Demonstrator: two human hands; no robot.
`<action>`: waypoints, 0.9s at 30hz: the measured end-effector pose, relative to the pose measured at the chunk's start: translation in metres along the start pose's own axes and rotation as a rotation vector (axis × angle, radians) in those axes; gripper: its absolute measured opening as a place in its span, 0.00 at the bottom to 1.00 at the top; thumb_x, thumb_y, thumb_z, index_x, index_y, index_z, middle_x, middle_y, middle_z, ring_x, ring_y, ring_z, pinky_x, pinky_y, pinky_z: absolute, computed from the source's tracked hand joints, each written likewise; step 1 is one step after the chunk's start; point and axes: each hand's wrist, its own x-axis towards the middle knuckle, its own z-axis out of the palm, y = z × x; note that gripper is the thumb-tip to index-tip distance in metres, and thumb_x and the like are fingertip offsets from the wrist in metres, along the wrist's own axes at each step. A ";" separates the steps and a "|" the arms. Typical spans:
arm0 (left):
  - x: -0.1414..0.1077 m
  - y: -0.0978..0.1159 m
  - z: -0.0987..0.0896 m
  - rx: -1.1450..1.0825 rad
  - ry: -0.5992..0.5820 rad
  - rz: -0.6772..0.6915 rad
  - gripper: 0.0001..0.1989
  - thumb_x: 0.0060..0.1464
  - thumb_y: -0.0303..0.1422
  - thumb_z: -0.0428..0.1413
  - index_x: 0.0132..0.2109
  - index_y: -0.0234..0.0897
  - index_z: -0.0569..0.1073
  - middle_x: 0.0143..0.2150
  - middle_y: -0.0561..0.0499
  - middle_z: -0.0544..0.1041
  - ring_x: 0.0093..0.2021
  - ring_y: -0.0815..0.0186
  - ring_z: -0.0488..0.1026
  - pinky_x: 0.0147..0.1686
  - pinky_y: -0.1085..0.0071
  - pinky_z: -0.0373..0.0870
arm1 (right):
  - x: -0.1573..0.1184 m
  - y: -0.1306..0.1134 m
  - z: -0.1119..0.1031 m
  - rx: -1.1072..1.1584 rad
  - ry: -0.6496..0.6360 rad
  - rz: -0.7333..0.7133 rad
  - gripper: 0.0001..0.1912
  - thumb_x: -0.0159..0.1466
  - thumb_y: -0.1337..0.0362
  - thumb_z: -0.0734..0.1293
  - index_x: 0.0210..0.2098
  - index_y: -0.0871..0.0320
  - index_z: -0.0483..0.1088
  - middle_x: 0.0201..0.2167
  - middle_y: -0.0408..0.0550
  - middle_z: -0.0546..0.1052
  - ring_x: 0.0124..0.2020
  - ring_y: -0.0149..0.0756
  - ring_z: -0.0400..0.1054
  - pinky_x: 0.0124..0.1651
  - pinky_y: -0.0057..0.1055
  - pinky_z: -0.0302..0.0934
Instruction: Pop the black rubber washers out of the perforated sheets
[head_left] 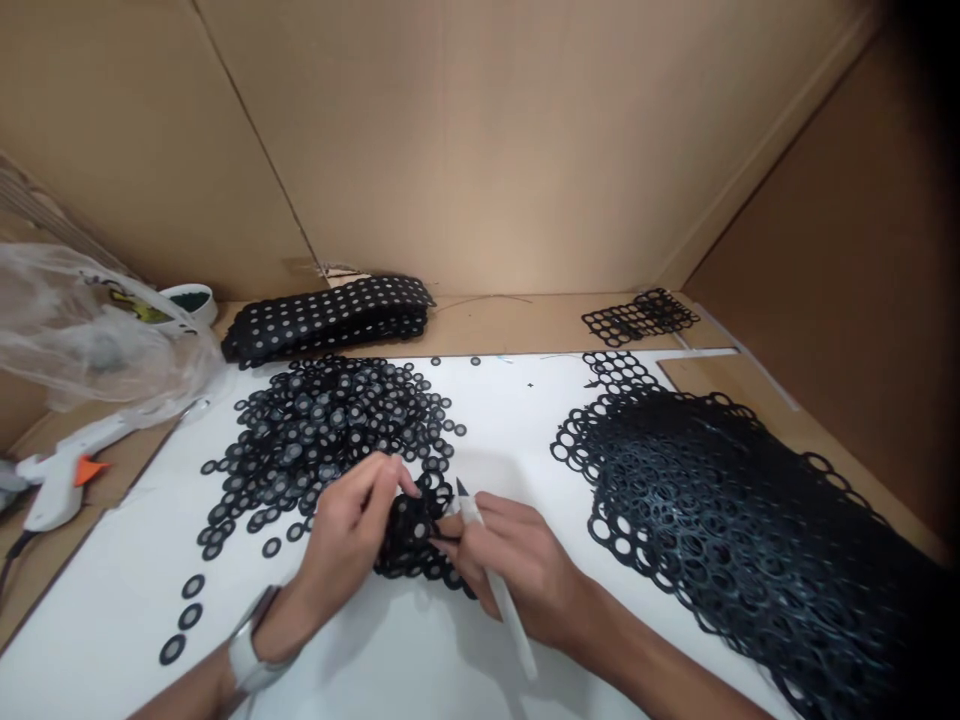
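Observation:
Closed on a bunched black sheet (411,527) of joined rings with grey centres, my left hand (352,520) wears a watch at the wrist. My right hand (514,555) grips a white craft knife (501,590), its dark blade tip pointing up and away. The thumb and finger of that hand also meet the right edge of the sheet. Part of the sheet is hidden by the fingers. Just behind and left of my left hand lies a heap of loose black discs (322,420) with grey centres.
A big pile of black ring-mesh sheets (720,500) covers the right side. A folded dotted black strip (322,310) and a small mesh piece (641,317) lie at the back. A glue gun (64,480), plastic bag (97,330) and white bowl (199,310) are left. Cardboard walls (480,140) surround the board.

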 end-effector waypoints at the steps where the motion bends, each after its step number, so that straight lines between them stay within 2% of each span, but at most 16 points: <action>1: 0.006 -0.004 -0.005 0.008 0.065 -0.028 0.21 0.78 0.41 0.48 0.37 0.41 0.77 0.37 0.52 0.80 0.41 0.63 0.77 0.46 0.68 0.71 | 0.001 0.000 0.001 0.026 0.017 0.052 0.17 0.77 0.71 0.60 0.30 0.52 0.60 0.29 0.47 0.75 0.33 0.41 0.66 0.38 0.37 0.62; 4: 0.017 -0.015 -0.020 0.039 0.229 -0.078 0.18 0.76 0.44 0.51 0.43 0.41 0.81 0.43 0.51 0.83 0.47 0.61 0.78 0.51 0.68 0.72 | 0.004 0.003 -0.004 0.087 0.068 0.257 0.13 0.75 0.64 0.66 0.34 0.52 0.61 0.36 0.47 0.76 0.35 0.38 0.69 0.38 0.33 0.63; 5: 0.017 -0.017 -0.023 0.039 0.267 -0.079 0.16 0.75 0.44 0.53 0.45 0.41 0.81 0.44 0.51 0.83 0.47 0.61 0.78 0.49 0.68 0.73 | 0.005 0.005 -0.007 0.095 0.063 0.308 0.13 0.74 0.63 0.67 0.35 0.53 0.60 0.36 0.45 0.76 0.34 0.36 0.68 0.37 0.31 0.62; 7: 0.012 -0.018 -0.024 0.053 0.297 -0.018 0.12 0.72 0.43 0.57 0.48 0.42 0.81 0.42 0.52 0.82 0.39 0.64 0.78 0.40 0.70 0.73 | 0.008 0.008 -0.013 0.112 0.025 0.366 0.14 0.74 0.62 0.68 0.35 0.53 0.58 0.34 0.42 0.74 0.32 0.33 0.65 0.36 0.28 0.59; 10: -0.002 -0.012 -0.015 0.125 0.184 0.245 0.08 0.67 0.36 0.64 0.51 0.43 0.80 0.39 0.54 0.81 0.24 0.71 0.66 0.26 0.72 0.66 | 0.009 0.008 -0.018 0.165 0.046 0.380 0.16 0.74 0.61 0.68 0.35 0.53 0.57 0.32 0.40 0.73 0.32 0.32 0.64 0.36 0.27 0.59; 12: -0.010 -0.007 -0.006 0.197 0.077 0.387 0.11 0.64 0.34 0.66 0.53 0.44 0.79 0.41 0.53 0.82 0.20 0.73 0.59 0.22 0.73 0.62 | 0.009 0.005 -0.017 0.195 0.083 0.344 0.16 0.74 0.62 0.68 0.35 0.53 0.57 0.35 0.42 0.76 0.34 0.33 0.67 0.38 0.28 0.61; 14: -0.014 -0.003 0.001 0.228 0.013 0.419 0.11 0.65 0.32 0.66 0.54 0.44 0.79 0.44 0.51 0.84 0.20 0.73 0.59 0.22 0.72 0.61 | 0.008 0.001 -0.014 0.186 0.106 0.288 0.15 0.74 0.64 0.67 0.34 0.53 0.58 0.37 0.44 0.78 0.36 0.35 0.70 0.41 0.29 0.63; 17: -0.012 -0.001 0.002 0.124 0.010 0.271 0.04 0.70 0.32 0.59 0.47 0.42 0.79 0.40 0.51 0.82 0.24 0.71 0.65 0.25 0.72 0.63 | 0.008 -0.004 -0.009 0.145 0.124 0.217 0.14 0.74 0.65 0.68 0.33 0.53 0.60 0.36 0.44 0.78 0.37 0.36 0.72 0.42 0.30 0.63; 19: -0.007 -0.003 -0.002 0.038 0.067 0.117 0.07 0.72 0.35 0.58 0.43 0.41 0.78 0.37 0.52 0.79 0.28 0.69 0.68 0.27 0.71 0.64 | 0.009 -0.005 -0.008 0.166 0.139 0.225 0.15 0.75 0.64 0.67 0.33 0.53 0.59 0.35 0.44 0.77 0.36 0.35 0.71 0.40 0.30 0.63; 21: -0.002 -0.006 -0.007 0.008 0.116 0.009 0.09 0.71 0.39 0.59 0.42 0.40 0.79 0.37 0.52 0.78 0.28 0.68 0.67 0.28 0.71 0.63 | 0.011 -0.005 -0.009 0.214 0.135 0.277 0.16 0.75 0.63 0.67 0.33 0.53 0.58 0.34 0.43 0.74 0.33 0.34 0.67 0.37 0.29 0.61; 23: 0.001 -0.010 -0.007 -0.005 0.120 -0.037 0.10 0.69 0.42 0.61 0.43 0.41 0.81 0.37 0.53 0.78 0.27 0.69 0.66 0.27 0.71 0.61 | 0.013 -0.004 -0.011 0.253 0.111 0.340 0.16 0.75 0.61 0.67 0.33 0.53 0.57 0.31 0.41 0.71 0.30 0.32 0.62 0.35 0.28 0.58; 27: 0.002 -0.014 -0.001 -0.040 0.115 -0.127 0.14 0.67 0.46 0.62 0.43 0.41 0.82 0.30 0.55 0.75 0.24 0.70 0.60 0.24 0.71 0.57 | 0.015 -0.001 -0.013 0.288 0.109 0.385 0.16 0.75 0.60 0.67 0.34 0.53 0.57 0.31 0.40 0.70 0.30 0.31 0.59 0.34 0.27 0.55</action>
